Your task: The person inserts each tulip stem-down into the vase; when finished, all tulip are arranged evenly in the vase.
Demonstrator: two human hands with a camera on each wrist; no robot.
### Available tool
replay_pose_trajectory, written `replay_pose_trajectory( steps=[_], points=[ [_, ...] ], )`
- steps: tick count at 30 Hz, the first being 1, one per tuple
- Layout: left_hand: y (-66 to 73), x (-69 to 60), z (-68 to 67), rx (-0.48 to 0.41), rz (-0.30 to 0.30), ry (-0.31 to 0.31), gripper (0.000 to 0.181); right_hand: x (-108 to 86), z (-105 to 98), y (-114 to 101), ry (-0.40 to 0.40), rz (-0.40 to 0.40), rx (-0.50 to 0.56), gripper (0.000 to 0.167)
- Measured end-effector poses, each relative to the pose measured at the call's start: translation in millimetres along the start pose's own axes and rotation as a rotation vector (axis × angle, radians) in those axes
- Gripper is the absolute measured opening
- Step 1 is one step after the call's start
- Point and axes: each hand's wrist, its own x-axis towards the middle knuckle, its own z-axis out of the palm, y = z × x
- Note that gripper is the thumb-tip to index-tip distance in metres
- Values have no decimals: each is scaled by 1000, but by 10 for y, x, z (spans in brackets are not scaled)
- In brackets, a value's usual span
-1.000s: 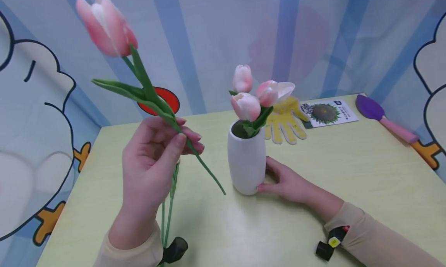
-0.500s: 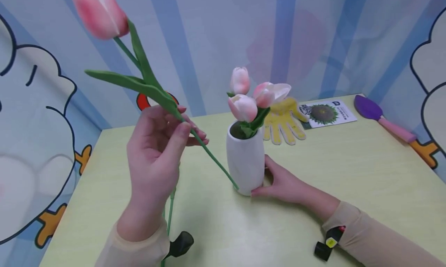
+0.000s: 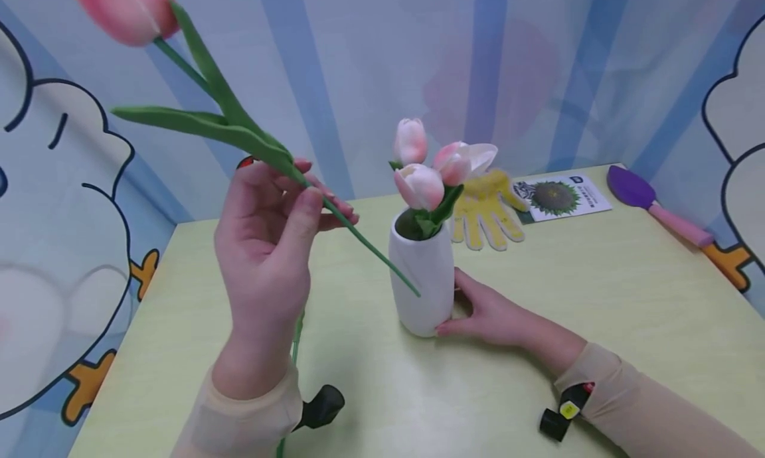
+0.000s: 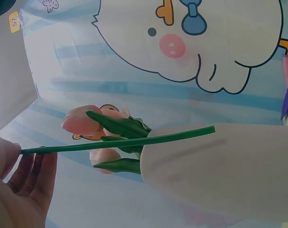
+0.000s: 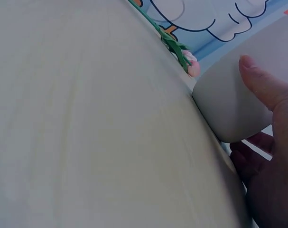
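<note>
Pink tulip [image 3: 236,115] | in the left hand [image 3: 263,252], thumb and fingertips pinching its stem | slants from upper left down to a stem tip in front of the white vase [image 3: 431,265], below rim level | right hand [image 3: 493,312] grips the vase low.

A pink tulip [image 3: 239,127] held aslant beside a white vase [image 3: 429,262].
Left of the vase, the left hand [image 3: 265,249] pinches the tulip's stem, bloom up and away; its lower end crosses before the vase's wall, touching or not is unclear. The vase stands upright holding three pale pink tulips [image 3: 421,186], the right hand [image 3: 487,313] gripping its lower right side. Behind it to the right lie a yellow glove [image 3: 487,204], a printed card [image 3: 574,196] and, farthest off, a purple-headed scoop [image 3: 633,187] on the pale table [image 3: 568,272].
</note>
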Motion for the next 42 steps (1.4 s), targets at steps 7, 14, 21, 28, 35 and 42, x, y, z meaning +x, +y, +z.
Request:
replay_pose_trajectory(
  steps=[7, 14, 21, 28, 35, 42],
  points=[
    [-27, 24, 20, -10, 15, 15, 21, 7, -25, -9, -4, -21, 41, 97],
    [3, 126, 116, -120, 23, 81, 23, 17, -9, -52, 12, -21, 79, 110],
    [48, 230, 198, -219, 65, 99, 24, 103, -11, -110, 16, -28, 58, 113],
    [67, 287, 238, -178, 81, 91, 24, 149, -23, -125, 22, 36, 50, 109],
    [62, 253, 258, -170, 46, 93, 25, 117, -13, -65, -20, 89, 70, 102],
    [74, 236, 240, -162, 49, 116, 24, 76, -44, -19, -95, 40, 104, 98]
  ],
)
